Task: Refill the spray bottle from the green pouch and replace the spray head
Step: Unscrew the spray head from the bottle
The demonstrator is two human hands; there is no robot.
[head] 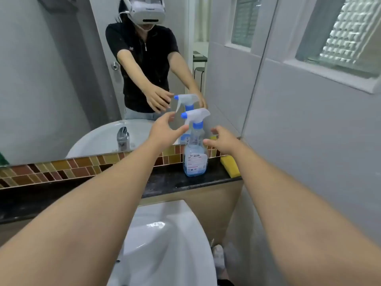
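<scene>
A clear spray bottle (194, 159) with a white label stands upright on the dark stone ledge (169, 182) against the mirror. Its white and blue spray head (195, 117) is on top, nozzle pointing left. My left hand (165, 129) reaches in from the left, fingers apart, close to the trigger and holding nothing. On the other side, my right hand (223, 139) hovers just right of the bottle's neck, also spread and empty. A sliver of something green (3, 159) shows at the mirror's far left edge; I cannot tell what it is.
A yellow sponge (229, 165) lies on the ledge right of the bottle, by the grey wall. A white basin (165, 244) sits below the ledge. The mirror (61, 79) shows a person, a tap and the bottle's reflection. A window (342, 32) is upper right.
</scene>
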